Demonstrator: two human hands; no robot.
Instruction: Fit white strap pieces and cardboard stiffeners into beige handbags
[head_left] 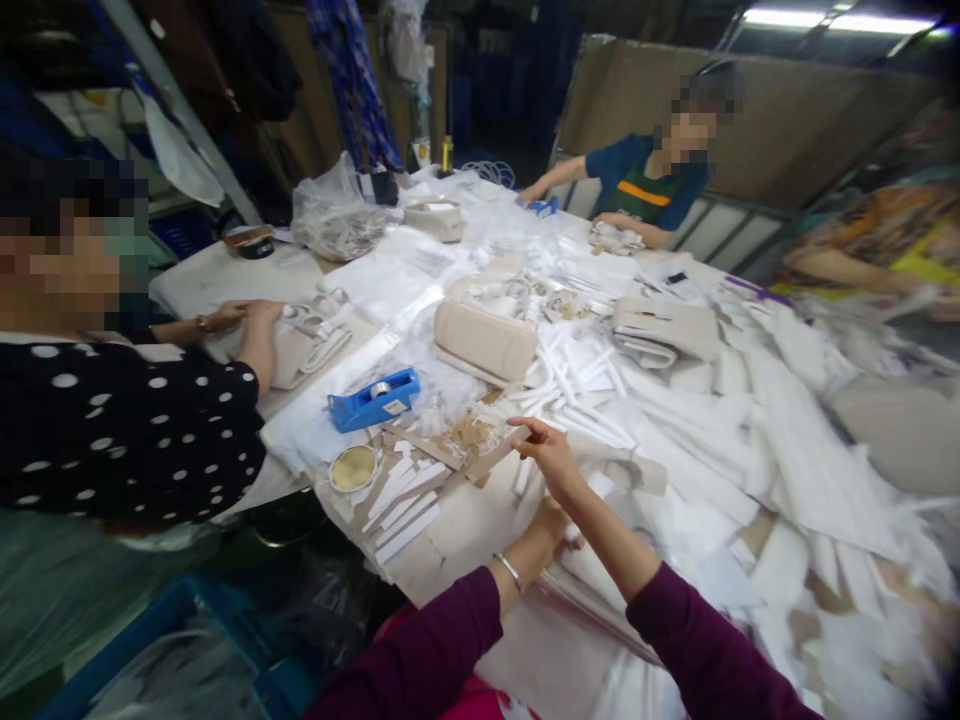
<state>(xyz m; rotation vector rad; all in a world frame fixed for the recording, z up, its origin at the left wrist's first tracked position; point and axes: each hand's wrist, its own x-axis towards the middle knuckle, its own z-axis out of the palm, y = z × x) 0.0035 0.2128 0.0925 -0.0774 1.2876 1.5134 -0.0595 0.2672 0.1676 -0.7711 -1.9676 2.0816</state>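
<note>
My right hand [553, 458] reaches out over the table, thumb and fingertips pinched on one end of a flat beige strip [491, 456]. The strip slants down to the left above scraps. Behind and below that wrist, my left hand [541, 540] is closed, partly hidden by my right forearm; its fingers rest by a pale beige bag [592, 575] in front of me. What those fingers hold is not clear. A white paper strip [601, 486] shows beside the bag. Left of my hands lie cut white strips [409, 525] and a round tin [353, 468].
A blue tape dispenser [375, 400] sits left of a folded beige bag [486, 335]. White rolled tubes [574, 385] and foam sheets [795, 430] cover the right side. Co-workers handle bags at the left and far side. A blue crate [202, 610] stands below the table edge.
</note>
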